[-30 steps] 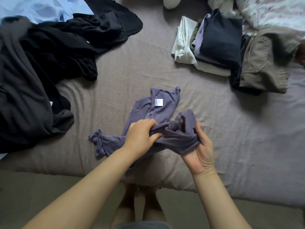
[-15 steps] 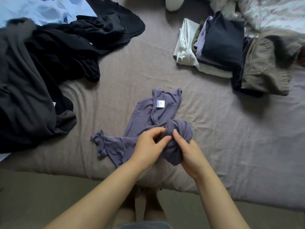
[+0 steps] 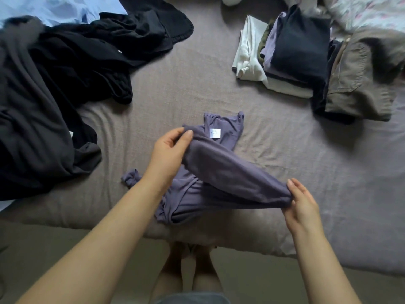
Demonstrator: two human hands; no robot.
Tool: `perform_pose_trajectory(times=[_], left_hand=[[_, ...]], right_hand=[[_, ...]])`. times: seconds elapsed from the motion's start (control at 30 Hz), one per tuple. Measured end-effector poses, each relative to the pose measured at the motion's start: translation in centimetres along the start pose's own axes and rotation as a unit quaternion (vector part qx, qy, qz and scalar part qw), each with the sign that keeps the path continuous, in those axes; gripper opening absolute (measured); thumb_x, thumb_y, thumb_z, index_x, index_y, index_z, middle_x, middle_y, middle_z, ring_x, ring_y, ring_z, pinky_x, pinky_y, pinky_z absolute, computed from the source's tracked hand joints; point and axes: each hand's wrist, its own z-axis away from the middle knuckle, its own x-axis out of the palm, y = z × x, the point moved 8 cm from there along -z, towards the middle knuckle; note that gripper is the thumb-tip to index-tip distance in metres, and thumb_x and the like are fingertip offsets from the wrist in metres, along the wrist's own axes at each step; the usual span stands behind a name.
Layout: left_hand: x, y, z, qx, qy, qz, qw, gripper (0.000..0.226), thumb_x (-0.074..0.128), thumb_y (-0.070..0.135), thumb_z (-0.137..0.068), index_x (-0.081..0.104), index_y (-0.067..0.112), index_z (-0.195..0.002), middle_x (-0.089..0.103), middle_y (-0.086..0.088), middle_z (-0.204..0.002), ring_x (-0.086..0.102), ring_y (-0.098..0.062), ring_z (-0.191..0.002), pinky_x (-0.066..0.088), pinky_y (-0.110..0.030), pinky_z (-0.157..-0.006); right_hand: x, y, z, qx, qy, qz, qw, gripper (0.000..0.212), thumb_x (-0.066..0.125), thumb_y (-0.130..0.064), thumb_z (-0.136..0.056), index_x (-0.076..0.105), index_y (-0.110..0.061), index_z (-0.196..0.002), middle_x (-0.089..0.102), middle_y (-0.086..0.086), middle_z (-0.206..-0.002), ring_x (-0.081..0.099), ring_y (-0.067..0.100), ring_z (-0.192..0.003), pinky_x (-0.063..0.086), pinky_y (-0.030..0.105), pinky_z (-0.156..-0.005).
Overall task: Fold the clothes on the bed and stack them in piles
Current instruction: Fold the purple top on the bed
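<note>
A purple garment (image 3: 219,172) lay mid-bed (image 3: 285,139), stretched between both hands: the left hand (image 3: 168,152) pinched one end, the right hand (image 3: 300,200) pinched the other. Its small white label (image 3: 215,133) bore print too small to read.

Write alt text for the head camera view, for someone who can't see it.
Two bare hands stretch a purple garment over a grey bed: the left hand pinches one end, the right hand the other. Unfolded dark clothes lie heaped at left; folded piles sit at upper right.
</note>
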Motion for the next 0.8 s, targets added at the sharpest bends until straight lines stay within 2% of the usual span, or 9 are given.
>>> perform_pose_trajectory(times=[0.13,0.23,0.33,0.43,0.5,0.57,0.67,0.73,0.8], left_hand=[[2.6,-3.5,1.1,-0.01,-0.065,-0.126,0.99,0.013,0.057,0.011,-0.094,0.07,0.012,-0.091,0.067,0.008,-0.078,0.058,0.008,-0.065,0.046,-0.013,-0.067],[0.0,-10.7,1.4,-0.083,0.009,-0.279,0.957,0.009,0.063,0.021,-0.09,0.07,0.017,-0.09,0.071,-0.002,-0.091,0.066,-0.018,-0.091,0.051,-0.031,-0.082],[-2.2,-16.1,3.6,-0.16,0.054,-0.432,0.886,0.018,0.064,0.031,-0.087,0.065,0.02,-0.1,0.063,-0.007,-0.106,0.059,-0.027,-0.104,0.048,-0.036,-0.086],[-3.6,-18.8,5.5,-0.217,0.077,-0.49,0.841,0.035,0.065,0.038,-0.086,0.053,0.016,-0.11,0.048,-0.009,-0.119,0.048,-0.029,-0.116,0.045,-0.04,-0.089],[-4.5,-19.9,5.9,-0.241,0.111,-0.489,0.831,0.045,0.068,0.035,-0.084,0.047,0.011,-0.116,0.043,-0.013,-0.124,0.045,-0.033,-0.12,0.044,-0.044,-0.091],[-5.1,-20.1,5.9,-0.24,0.158,-0.454,0.843,0.043,0.067,0.024,-0.085,0.045,0.007,-0.118,0.043,-0.017,-0.124,0.048,-0.039,-0.116,0.045,-0.047,-0.089],[-6.3,-19.5,6.0,-0.245,0.234,-0.395,0.854,0.024,0.053,0.01,-0.09,0.048,0.004,-0.113,0.045,-0.019,-0.123,0.054,-0.043,-0.104,0.043,-0.045,-0.078],[-6.8,-18.6,6.3,-0.228,0.259,-0.36,0.867,0.015,0.047,0.01,-0.092,0.054,0.007,-0.105,0.053,-0.018,-0.116,0.056,-0.04,-0.097,0.037,-0.038,-0.073],[-6.6,-17.0,6.6,-0.178,0.267,-0.263,0.91,0.008,0.047,0.007,-0.093,0.053,0.011,-0.095,0.059,-0.013,-0.098,0.058,-0.036,-0.089,0.036,-0.029,-0.071]], right_hand=[[-2.6,1.0,-2.7,0.065,0.041,-0.093,0.993,0.019,0.046,-0.014,-0.099,0.053,-0.022,-0.083,0.068,-0.004,-0.069,0.065,0.006,-0.062,0.053,0.016,-0.055],[-5.4,3.5,-4.4,0.134,0.116,-0.031,0.984,0.022,0.044,-0.019,-0.1,0.052,-0.021,-0.08,0.066,-0.008,-0.054,0.061,0.001,-0.047,0.049,0.013,-0.046],[-7.4,6.3,-5.2,0.189,0.172,0.096,0.962,0.019,0.045,-0.015,-0.098,0.051,-0.02,-0.08,0.052,-0.004,-0.07,0.05,0.004,-0.058,0.042,0.019,-0.064],[-7.3,7.4,-5.3,0.101,0.209,0.242,0.942,0.009,0.054,-0.006,-0.09,0.059,-0.005,-0.083,0.057,0.008,-0.087,0.054,0.014,-0.072,0.042,0.027,-0.071],[-5.5,7.3,-4.5,0.0,0.207,0.331,0.921,0.021,0.059,-0.004,-0.086,0.063,0.003,-0.105,0.064,0.016,-0.107,0.057,0.022,-0.095,0.044,0.036,-0.09],[-2.0,7.8,-2.6,-0.072,0.15,0.374,0.913,0.028,0.058,-0.001,-0.084,0.063,0.001,-0.112,0.062,0.02,-0.11,0.058,0.028,-0.097,0.044,0.033,-0.095],[4.6,9.6,1.0,-0.143,-0.026,0.426,0.893,0.019,0.057,0.003,-0.087,0.065,-0.006,-0.101,0.061,0.012,-0.102,0.057,0.016,-0.084,0.04,0.014,-0.079],[8.5,12.1,3.3,-0.121,-0.163,0.437,0.876,0.021,0.053,0.005,-0.09,0.067,-0.012,-0.094,0.066,0.005,-0.094,0.06,0.003,-0.08,0.043,0.01,-0.078],[11.3,14.5,5.0,-0.064,-0.268,0.457,0.846,0.025,0.048,0.006,-0.092,0.068,-0.01,-0.096,0.067,0.002,-0.092,0.061,-0.005,-0.073,0.046,0.013,-0.08]])
